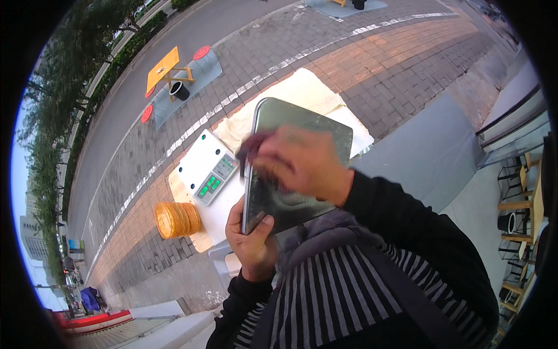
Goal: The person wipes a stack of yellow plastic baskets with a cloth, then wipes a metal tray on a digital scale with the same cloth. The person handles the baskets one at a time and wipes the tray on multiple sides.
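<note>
A rectangular metal tray [301,115] with rounded corners is held tilted up in front of my chest. My left hand [253,240] grips its lower corner, thumb on the face and fingers behind the edge. Blurred by motion, my right hand [303,163] is at the tray's upper left edge, closed on a dark reddish cloth [250,150]. Behind the tray is a table with a white top, partly covered by a cream cloth [305,85]. A white digital scale [207,168] with green lit digits lies on it, left of the tray.
A stack of orange woven baskets [176,219] stands at the table's left end. Farther off on the pavement are a folding wooden table [163,65], red stools [202,53] and a black bucket [179,90]. Wooden tables and chairs [516,205] stand at the right.
</note>
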`<state>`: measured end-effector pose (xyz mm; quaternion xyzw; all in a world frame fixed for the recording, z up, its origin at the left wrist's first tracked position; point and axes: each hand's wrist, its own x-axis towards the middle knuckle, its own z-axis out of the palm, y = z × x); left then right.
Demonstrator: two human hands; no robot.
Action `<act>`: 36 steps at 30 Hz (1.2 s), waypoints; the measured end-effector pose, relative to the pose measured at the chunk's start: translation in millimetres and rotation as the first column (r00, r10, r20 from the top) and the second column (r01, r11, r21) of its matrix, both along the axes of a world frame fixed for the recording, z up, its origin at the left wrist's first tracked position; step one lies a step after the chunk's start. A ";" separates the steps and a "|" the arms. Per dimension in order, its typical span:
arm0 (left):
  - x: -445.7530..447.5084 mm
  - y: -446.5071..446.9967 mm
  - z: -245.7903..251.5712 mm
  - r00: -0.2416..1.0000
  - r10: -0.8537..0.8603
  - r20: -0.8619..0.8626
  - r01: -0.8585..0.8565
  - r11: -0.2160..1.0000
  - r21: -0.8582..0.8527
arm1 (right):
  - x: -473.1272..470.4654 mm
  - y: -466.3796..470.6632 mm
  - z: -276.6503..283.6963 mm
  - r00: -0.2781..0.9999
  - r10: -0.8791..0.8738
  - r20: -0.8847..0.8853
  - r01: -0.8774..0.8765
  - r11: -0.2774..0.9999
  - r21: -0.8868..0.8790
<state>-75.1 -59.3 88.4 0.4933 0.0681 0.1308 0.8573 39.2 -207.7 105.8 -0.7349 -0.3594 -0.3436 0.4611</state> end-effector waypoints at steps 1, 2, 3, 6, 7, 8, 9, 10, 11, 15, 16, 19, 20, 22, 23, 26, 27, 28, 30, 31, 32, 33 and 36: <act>-3.0 -0.8 1.3 1.000 0.002 -0.006 -0.002 1.000 0.003 | 4.4 -2.3 3.9 0.994 -0.046 -0.097 0.051 0.997 0.050; -2.4 -1.2 2.4 1.000 0.003 -0.005 -0.003 1.000 0.003 | 2.5 -2.6 6.9 0.999 0.002 -0.033 -0.001 1.000 0.025; -2.7 -1.9 4.0 1.000 0.008 -0.011 -0.008 1.000 -0.003 | 6.5 -4.9 11.7 0.999 0.019 -0.045 -0.020 1.000 -0.008; -4.6 -6.0 9.1 1.000 -0.003 -0.003 0.002 0.998 -0.063 | -2.3 -5.4 26.3 0.990 0.130 0.051 -0.125 0.988 -0.096; -6.4 -7.5 11.4 1.000 -0.007 0.006 0.007 0.998 -0.063 | -6.7 -4.8 30.3 0.969 0.199 0.145 -0.183 0.976 -0.117; -8.4 -7.8 14.3 1.000 -0.017 0.002 0.018 0.998 -0.064 | -1.6 -7.2 34.2 0.954 0.098 0.282 -0.036 0.976 -0.217; -9.8 -8.4 16.8 1.000 -0.016 0.000 0.016 0.997 -0.078 | 3.5 -10.3 39.9 0.949 -0.018 0.315 0.074 0.983 -0.167; -13.3 -10.1 18.9 1.000 0.000 -0.010 -0.001 0.997 -0.077 | 8.8 -11.9 40.8 0.985 -0.041 0.170 0.055 0.996 -0.077; -14.3 -11.3 20.1 1.000 -0.009 -0.012 0.008 0.998 -0.067 | 13.6 -13.5 41.8 0.997 -0.080 0.015 0.079 0.996 0.049; -13.2 -10.9 24.1 0.999 -0.024 0.048 0.027 0.998 -0.061 | -4.1 -14.3 35.3 0.984 0.136 0.118 -0.119 0.982 -0.144; -13.6 -10.7 25.0 0.999 -0.015 0.048 0.018 0.998 -0.064 | -4.1 -15.1 32.0 0.989 0.093 0.117 -0.073 0.983 -0.166; -14.9 -11.1 28.3 1.000 -0.008 0.027 0.009 0.999 -0.053 | -4.5 -14.2 23.3 0.984 0.033 0.173 0.004 0.979 -0.205; -16.4 -12.0 29.2 1.000 0.001 0.005 0.000 0.997 -0.072 | -2.3 -14.2 23.1 1.000 -0.015 0.013 0.016 0.994 -0.107; -16.4 -13.3 30.9 1.000 0.003 0.017 -0.002 0.998 -0.068 | -1.7 -12.2 24.3 0.997 0.071 -0.001 -0.071 0.997 0.016; -15.9 -13.6 31.7 1.000 0.004 0.018 -0.002 0.998 -0.068 | -1.6 -10.1 25.6 0.991 0.075 -0.109 -0.071 0.997 0.039; -15.3 -15.3 33.6 0.998 0.005 0.069 0.003 0.994 -0.110 | -3.9 -9.4 27.3 0.978 0.108 0.180 -0.097 0.993 -0.072; -15.5 -15.8 33.9 0.999 0.008 0.053 -0.003 0.996 -0.093 | -5.3 -8.1 27.3 0.960 0.142 0.243 -0.120 0.988 -0.102; -15.7 -16.5 33.9 0.999 0.010 0.042 -0.007 0.997 -0.076 | -4.9 -11.0 27.8 0.981 0.044 0.189 -0.017 0.990 -0.142; -17.2 -17.9 33.3 0.999 0.022 0.037 -0.019 0.997 -0.069 | -3.1 -14.3 29.1 1.000 0.005 -0.014 -0.005 1.000 -0.009; -18.4 -18.5 33.2 0.999 0.025 0.045 -0.022 0.997 -0.069 | -5.7 -14.4 28.6 0.997 0.073 0.024 -0.072 0.997 -0.003; -18.8 -19.1 32.9 0.998 0.028 0.052 -0.024 0.997 -0.071 | -5.3 -16.4 28.7 0.994 0.107 0.014 -0.107 0.994 0.004; -19.4 -19.7 32.7 0.998 0.028 0.060 -0.023 0.996 -0.083 | -7.7 -17.2 28.2 0.990 0.126 -0.056 -0.128 0.991 -0.028; -20.4 -20.9 33.7 0.998 0.026 0.060 -0.022 0.997 -0.076 | -9.4 -20.8 31.2 0.990 0.101 0.097 -0.085 0.984 -0.158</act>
